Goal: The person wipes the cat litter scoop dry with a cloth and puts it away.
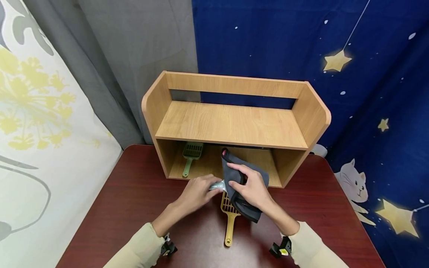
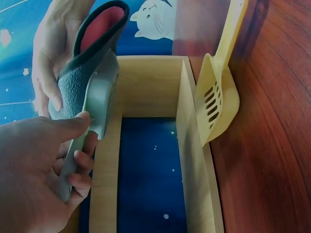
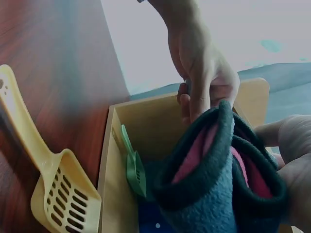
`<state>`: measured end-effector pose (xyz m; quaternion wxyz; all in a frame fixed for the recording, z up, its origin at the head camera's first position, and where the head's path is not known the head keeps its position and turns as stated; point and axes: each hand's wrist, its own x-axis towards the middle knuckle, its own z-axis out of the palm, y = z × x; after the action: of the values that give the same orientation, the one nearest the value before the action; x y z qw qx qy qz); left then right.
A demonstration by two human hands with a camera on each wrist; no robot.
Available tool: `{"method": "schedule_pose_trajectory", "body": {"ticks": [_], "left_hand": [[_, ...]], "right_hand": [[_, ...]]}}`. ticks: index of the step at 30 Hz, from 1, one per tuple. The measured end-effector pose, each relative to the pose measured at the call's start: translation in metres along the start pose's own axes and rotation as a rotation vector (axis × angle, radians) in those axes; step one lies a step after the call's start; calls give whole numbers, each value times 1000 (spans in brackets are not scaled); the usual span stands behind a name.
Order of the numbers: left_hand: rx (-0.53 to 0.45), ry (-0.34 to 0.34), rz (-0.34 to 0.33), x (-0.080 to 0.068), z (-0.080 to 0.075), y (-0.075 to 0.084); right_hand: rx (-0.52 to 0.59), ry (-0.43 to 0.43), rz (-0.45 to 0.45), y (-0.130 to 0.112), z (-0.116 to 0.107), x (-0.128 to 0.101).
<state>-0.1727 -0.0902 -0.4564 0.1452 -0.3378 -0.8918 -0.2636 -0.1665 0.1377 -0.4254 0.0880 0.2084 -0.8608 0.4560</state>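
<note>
My left hand (image 1: 196, 192) grips the handle of a pale blue-grey slotted litter scoop (image 2: 101, 104), thumb along its top in the left wrist view. A folded dark grey cloth (image 1: 244, 208) with black edging and a pink inner side (image 3: 194, 158) lies against the scoop's head and hides most of it from the head view. My right hand (image 1: 249, 186) holds this cloth from the other side, fingers spread over it. Just below the hands, a yellow litter scoop (image 1: 229, 223) lies on the table, handle toward me.
A two-tier wooden shelf (image 1: 231, 123) stands on the dark red table (image 1: 140, 208), just beyond my hands. On its lower tier, at the left, sits a green litter scoop (image 1: 192, 150). Behind hang grey and starry blue curtains (image 1: 261, 41).
</note>
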Motion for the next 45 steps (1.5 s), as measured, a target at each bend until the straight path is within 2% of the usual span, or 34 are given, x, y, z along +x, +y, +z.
{"method": "schedule_pose_trajectory", "body": {"ticks": [3, 7, 11, 15, 18, 23, 27, 32, 37, 41, 45], "left_hand": [[7, 11, -7, 0, 0, 1], [18, 10, -2, -1, -1, -1], [19, 22, 4, -5, -3, -5], [16, 45, 3, -8, -6, -9], [14, 52, 9, -8, -7, -10], [24, 45, 22, -5, -5, -6], [18, 36, 9, -4, -3, -3], [-8, 53, -10, -4, -2, -2], [-40, 63, -12, -6, -2, -1], [-41, 81, 1, -7, -4, -2], [-31, 93, 9, -9, -7, -4]], "right_hand": [[-1, 2, 1, 0, 0, 0], [-73, 15, -11, 7, -7, -2], [-141, 80, -27, 15, -18, -4], [-152, 130, -44, 18, -27, -3], [-139, 107, -60, 16, -23, -2], [-106, 54, -62, 9, -3, -2], [-56, 53, -61, 3, 6, -2], [6, 58, -110, 0, 6, -2], [-52, 51, -170, 5, -3, -4], [-83, 76, -136, 10, -16, -6], [1, 99, -41, 16, -33, -8]]}}
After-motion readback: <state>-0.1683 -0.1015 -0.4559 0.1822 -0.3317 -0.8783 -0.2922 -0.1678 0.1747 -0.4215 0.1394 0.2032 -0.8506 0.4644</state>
